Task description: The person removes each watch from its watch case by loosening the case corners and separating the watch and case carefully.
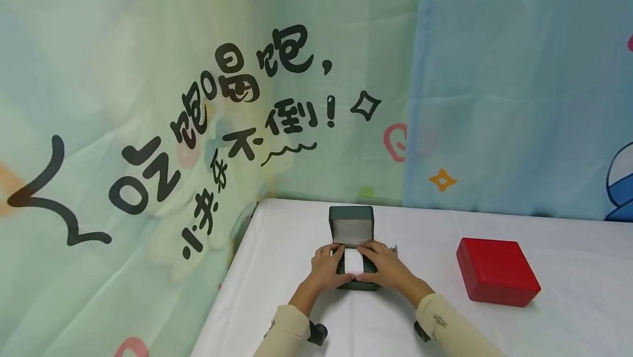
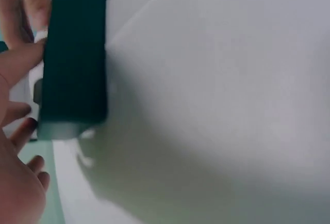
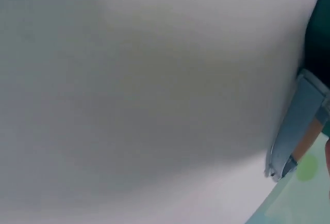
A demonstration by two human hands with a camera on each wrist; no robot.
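Observation:
On the white table stands a dark green box (image 1: 357,286), its hinged lid tipped up at the back with a grey lining showing. Inside sits a white cushion (image 1: 354,262). My left hand (image 1: 325,270) and right hand (image 1: 388,267) hold this cushion from both sides, thumbs meeting at its front end and index fingers at its back end. In the left wrist view, the left thumb (image 2: 23,61) reaches over the green side to the white cushion. A silvery metal piece with a loop (image 3: 296,128) stands against the box's right side, partly hidden behind my right hand in the head view.
A red box (image 1: 498,270), closed, rests on the white tablecloth (image 1: 420,236) to the right. Printed cloth backdrops (image 1: 341,176) rise behind the table and along its left side.

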